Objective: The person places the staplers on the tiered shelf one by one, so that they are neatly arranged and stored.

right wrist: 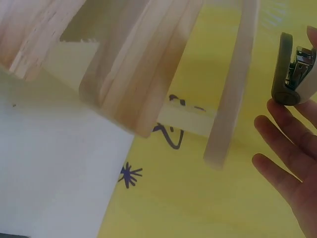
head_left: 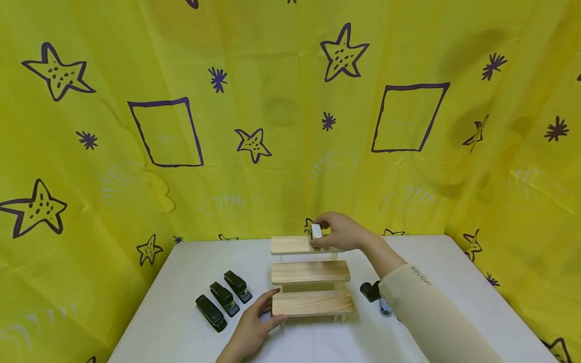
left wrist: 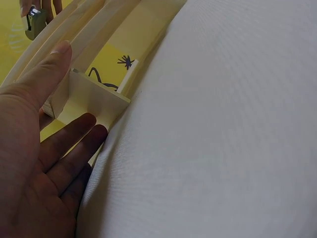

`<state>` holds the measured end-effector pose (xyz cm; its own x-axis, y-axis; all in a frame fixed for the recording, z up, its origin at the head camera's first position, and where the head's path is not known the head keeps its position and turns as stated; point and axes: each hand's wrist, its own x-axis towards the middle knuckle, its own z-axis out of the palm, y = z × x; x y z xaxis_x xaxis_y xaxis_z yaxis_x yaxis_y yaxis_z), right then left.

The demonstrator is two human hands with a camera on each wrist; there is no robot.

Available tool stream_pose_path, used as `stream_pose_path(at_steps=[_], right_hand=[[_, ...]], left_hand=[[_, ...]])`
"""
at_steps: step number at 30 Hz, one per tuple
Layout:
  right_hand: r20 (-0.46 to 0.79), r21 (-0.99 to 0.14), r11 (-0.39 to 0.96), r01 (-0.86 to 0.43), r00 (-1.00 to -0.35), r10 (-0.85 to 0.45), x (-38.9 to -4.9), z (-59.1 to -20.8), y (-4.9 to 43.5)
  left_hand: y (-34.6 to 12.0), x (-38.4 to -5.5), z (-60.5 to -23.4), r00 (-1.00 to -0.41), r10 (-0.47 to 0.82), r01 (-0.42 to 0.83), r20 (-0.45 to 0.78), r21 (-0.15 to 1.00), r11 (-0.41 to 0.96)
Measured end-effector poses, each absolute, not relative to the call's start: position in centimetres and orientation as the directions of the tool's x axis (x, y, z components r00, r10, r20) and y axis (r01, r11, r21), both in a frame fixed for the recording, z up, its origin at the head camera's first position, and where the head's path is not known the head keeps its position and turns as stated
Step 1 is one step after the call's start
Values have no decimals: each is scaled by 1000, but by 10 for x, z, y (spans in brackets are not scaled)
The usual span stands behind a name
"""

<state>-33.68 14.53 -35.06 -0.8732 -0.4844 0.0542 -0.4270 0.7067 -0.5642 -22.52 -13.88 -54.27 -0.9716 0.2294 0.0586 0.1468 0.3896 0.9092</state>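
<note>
A three-tier wooden display stand (head_left: 313, 303) occupies the middle of the table. My right hand (head_left: 342, 232) holds a small stapler (head_left: 316, 232) by its sides, upright over the right half of the top tier (head_left: 288, 245). The right wrist view shows the stapler's dark green body (right wrist: 282, 69) and its metal works, with the other fingers spread below. At the left end of the lowest tier, my left hand (head_left: 251, 327) grips the board between thumb and index finger. Its remaining fingers (left wrist: 74, 158) extend beside the stand's side support (left wrist: 96, 94).
Three dark stapler-like items lie in a slanted row left of the stand, the nearest a black one (head_left: 211, 312). Right of the stand, a black object (head_left: 371, 291) and a bluish one (head_left: 386, 307) lie partly behind my right sleeve. A yellow patterned curtain (head_left: 281, 191) hangs behind the white table (head_left: 154, 322).
</note>
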Motion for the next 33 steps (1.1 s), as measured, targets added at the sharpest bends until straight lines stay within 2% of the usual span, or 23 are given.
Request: stream_pose_path(at_steps=[12, 33], right_hand=[[67, -565, 694, -446, -863, -501, -337, -359, 123], [67, -583, 671, -457, -851, -521, -337, -361, 96]], left_hand=[[-138, -223, -544, -974, 224, 114, 32, 926, 360], [-136, -223, -543, -972, 230, 130, 45, 920, 371]])
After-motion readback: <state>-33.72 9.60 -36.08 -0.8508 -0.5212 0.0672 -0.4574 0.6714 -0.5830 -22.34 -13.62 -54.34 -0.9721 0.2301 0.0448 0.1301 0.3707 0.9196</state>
